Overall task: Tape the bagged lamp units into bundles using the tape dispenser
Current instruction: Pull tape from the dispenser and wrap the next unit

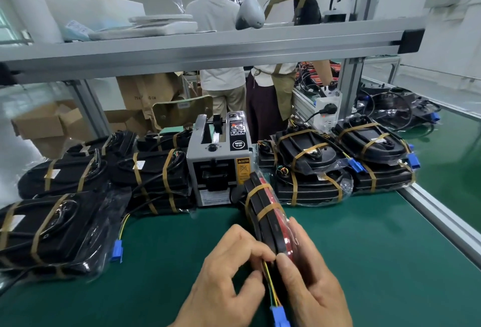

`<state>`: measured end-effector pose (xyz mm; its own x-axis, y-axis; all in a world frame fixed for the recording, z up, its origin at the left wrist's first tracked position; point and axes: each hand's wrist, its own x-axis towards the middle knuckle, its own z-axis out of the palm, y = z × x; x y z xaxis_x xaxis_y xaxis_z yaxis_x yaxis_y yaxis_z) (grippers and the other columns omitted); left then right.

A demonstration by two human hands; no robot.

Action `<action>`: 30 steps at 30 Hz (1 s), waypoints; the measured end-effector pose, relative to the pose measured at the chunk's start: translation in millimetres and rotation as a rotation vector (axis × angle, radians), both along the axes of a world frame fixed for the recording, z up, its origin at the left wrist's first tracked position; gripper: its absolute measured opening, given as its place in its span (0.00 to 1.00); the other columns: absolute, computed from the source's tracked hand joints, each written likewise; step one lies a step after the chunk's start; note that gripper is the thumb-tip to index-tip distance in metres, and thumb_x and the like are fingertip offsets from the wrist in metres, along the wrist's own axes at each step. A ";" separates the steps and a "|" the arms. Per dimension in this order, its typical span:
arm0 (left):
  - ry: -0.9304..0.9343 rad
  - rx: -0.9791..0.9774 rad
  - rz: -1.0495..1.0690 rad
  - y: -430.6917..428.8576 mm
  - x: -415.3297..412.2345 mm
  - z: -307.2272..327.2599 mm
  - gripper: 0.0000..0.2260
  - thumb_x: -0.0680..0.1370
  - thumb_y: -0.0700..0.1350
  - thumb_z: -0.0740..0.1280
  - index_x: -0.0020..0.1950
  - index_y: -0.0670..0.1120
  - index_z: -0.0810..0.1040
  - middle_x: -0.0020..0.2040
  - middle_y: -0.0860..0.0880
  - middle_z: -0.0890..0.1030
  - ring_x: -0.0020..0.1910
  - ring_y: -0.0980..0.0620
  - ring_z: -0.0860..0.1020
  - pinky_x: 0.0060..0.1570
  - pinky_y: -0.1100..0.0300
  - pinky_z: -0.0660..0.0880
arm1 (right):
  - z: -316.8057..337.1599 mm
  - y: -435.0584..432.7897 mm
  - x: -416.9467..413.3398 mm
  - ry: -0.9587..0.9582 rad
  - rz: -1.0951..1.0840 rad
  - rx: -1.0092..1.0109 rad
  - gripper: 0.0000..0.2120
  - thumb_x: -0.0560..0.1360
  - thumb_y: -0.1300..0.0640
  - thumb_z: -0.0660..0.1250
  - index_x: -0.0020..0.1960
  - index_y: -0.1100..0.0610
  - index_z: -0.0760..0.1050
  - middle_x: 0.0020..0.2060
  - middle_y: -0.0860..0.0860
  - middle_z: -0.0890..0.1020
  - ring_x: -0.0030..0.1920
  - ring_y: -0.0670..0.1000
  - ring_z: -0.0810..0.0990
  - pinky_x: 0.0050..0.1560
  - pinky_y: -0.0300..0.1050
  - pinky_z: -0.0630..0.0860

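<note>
A bundle of bagged black and red lamp units (pixel 263 209) stands on edge on the green mat, bound by two brown tape strips. My left hand (pixel 223 277) pinches its near end on the left side. My right hand (pixel 312 279) grips the same end from the right. Yellow and green wires with a blue connector (pixel 279 317) hang down between my hands. The grey tape dispenser (pixel 218 167) stands just behind the bundle.
Taped bundles lie stacked on the left (pixel 59 230) and on the right (pixel 312 170) of the dispenser. An aluminium rail (pixel 442 217) edges the mat on the right. A shelf beam (pixel 208 48) crosses overhead. Two people (pixel 276 92) stand behind the bench.
</note>
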<state>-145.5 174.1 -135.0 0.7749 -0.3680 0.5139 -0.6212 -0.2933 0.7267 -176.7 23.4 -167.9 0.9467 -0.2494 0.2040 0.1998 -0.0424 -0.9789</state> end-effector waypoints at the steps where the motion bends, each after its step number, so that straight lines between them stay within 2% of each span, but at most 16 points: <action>1: 0.026 -0.026 0.017 3.7 1.2 1.3 0.11 0.71 0.41 0.64 0.44 0.56 0.80 0.43 0.53 0.76 0.42 0.50 0.78 0.42 0.63 0.74 | -2.0 0.2 0.9 -0.014 -0.053 -0.004 0.26 0.69 0.43 0.70 0.64 0.25 0.69 0.61 0.28 0.78 0.63 0.30 0.74 0.58 0.22 0.68; 3: 0.131 -0.150 0.150 8.9 8.8 7.2 0.11 0.73 0.42 0.63 0.42 0.55 0.83 0.39 0.52 0.78 0.38 0.53 0.78 0.39 0.65 0.73 | -0.2 0.2 2.6 -0.035 -0.147 0.016 0.26 0.66 0.43 0.68 0.63 0.26 0.71 0.59 0.27 0.78 0.61 0.28 0.74 0.54 0.18 0.66; 6: 0.434 -0.396 0.469 10.4 44.9 19.1 0.12 0.78 0.42 0.66 0.41 0.54 0.86 0.35 0.52 0.81 0.33 0.56 0.77 0.37 0.64 0.74 | -1.5 3.1 5.1 -0.046 -0.196 0.043 0.24 0.68 0.47 0.67 0.63 0.33 0.76 0.58 0.29 0.79 0.59 0.28 0.75 0.53 0.18 0.66; 9: 0.747 -0.639 0.529 10.0 92.3 27.7 0.05 0.78 0.44 0.69 0.43 0.46 0.84 0.35 0.49 0.81 0.28 0.57 0.75 0.31 0.63 0.74 | 0.5 9.8 5.2 -0.064 -0.197 0.003 0.24 0.68 0.48 0.67 0.64 0.34 0.73 0.57 0.25 0.77 0.57 0.26 0.75 0.52 0.17 0.66; 12: 0.960 -0.782 0.554 6.1 122.6 28.7 0.07 0.79 0.44 0.69 0.43 0.44 0.80 0.29 0.51 0.80 0.23 0.60 0.74 0.22 0.67 0.71 | 4.8 13.5 6.1 -0.052 -0.183 -0.012 0.25 0.68 0.47 0.68 0.64 0.34 0.72 0.55 0.22 0.76 0.56 0.25 0.75 0.51 0.16 0.65; 15: 1.076 -0.853 0.561 2.5 138.3 30.3 0.11 0.79 0.46 0.69 0.38 0.45 0.77 0.22 0.54 0.77 0.18 0.62 0.73 0.19 0.71 0.68 | 5.6 13.3 7.2 -0.042 -0.167 -0.003 0.25 0.67 0.47 0.68 0.64 0.34 0.72 0.57 0.29 0.80 0.56 0.27 0.76 0.51 0.17 0.66; 18: 1.105 -0.918 0.575 -1.6 148.6 30.4 0.10 0.79 0.44 0.70 0.38 0.45 0.76 0.21 0.54 0.76 0.18 0.62 0.73 0.19 0.71 0.68 | 5.8 12.3 6.4 -0.032 -0.150 0.001 0.25 0.68 0.46 0.68 0.64 0.34 0.72 0.59 0.33 0.80 0.57 0.28 0.77 0.53 0.18 0.67; 22: 1.074 -1.033 0.644 -9.7 155.2 30.3 0.05 0.78 0.40 0.69 0.43 0.45 0.76 0.22 0.53 0.77 0.18 0.60 0.74 0.19 0.70 0.67 | 7.3 12.1 6.4 -0.024 -0.116 0.015 0.27 0.67 0.45 0.68 0.66 0.36 0.73 0.60 0.33 0.80 0.59 0.32 0.78 0.57 0.21 0.69; 24: 1.031 -1.044 0.682 -12.7 152.5 32.5 0.05 0.77 0.40 0.69 0.41 0.45 0.76 0.24 0.53 0.76 0.19 0.60 0.73 0.19 0.69 0.66 | 6.8 11.1 6.2 -0.015 -0.107 0.015 0.28 0.66 0.43 0.67 0.67 0.36 0.73 0.60 0.33 0.80 0.59 0.32 0.78 0.57 0.22 0.68; 27: 0.898 -0.930 0.624 -10.8 132.8 38.0 0.08 0.75 0.39 0.69 0.37 0.46 0.75 0.25 0.53 0.75 0.22 0.59 0.71 0.22 0.66 0.68 | 8.5 8.4 4.6 -0.010 -0.101 0.012 0.28 0.66 0.42 0.67 0.66 0.34 0.72 0.60 0.30 0.79 0.58 0.30 0.77 0.56 0.21 0.68; 30: 0.785 -0.631 0.275 -4.0 94.1 49.1 0.11 0.76 0.41 0.69 0.33 0.48 0.79 0.30 0.51 0.75 0.25 0.57 0.71 0.26 0.66 0.71 | 9.3 6.4 3.9 -0.011 -0.062 0.024 0.25 0.68 0.45 0.68 0.65 0.32 0.72 0.59 0.33 0.81 0.59 0.34 0.79 0.60 0.29 0.72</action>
<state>-51.5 170.1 -85.9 0.9906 0.0319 -0.1333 0.1231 0.2205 0.9676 -172.8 29.8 -158.6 0.9270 -0.3124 0.2074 0.2082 -0.0313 -0.9776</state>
